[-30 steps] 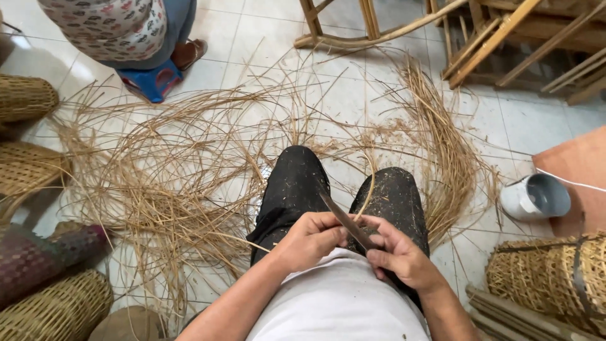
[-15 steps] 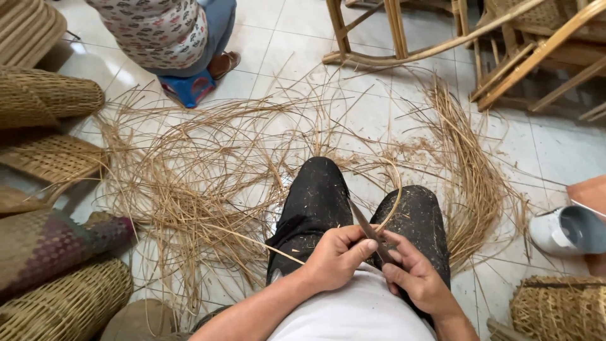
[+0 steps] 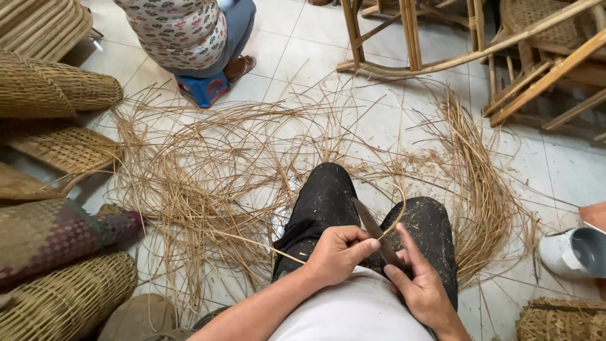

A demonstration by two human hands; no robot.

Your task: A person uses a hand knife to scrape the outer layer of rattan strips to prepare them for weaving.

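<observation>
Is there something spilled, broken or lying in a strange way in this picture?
Yes. Loose cane strips lie tangled all over the tiled floor, reaching another person's blue stool. The left hand pinches one strip against a knife blade held by the right hand.

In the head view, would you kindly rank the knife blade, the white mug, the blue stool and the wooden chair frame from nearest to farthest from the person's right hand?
1. Knife blade: held in the right hand.
2. White mug: right edge, on the floor.
3. Wooden chair frame: top, centre-right.
4. Blue stool: upper left, under the seated person.

Right hand (image 3: 421, 287) grips knife (image 3: 377, 239); left hand (image 3: 341, 254) pinches cane strip (image 3: 252, 241).
</observation>
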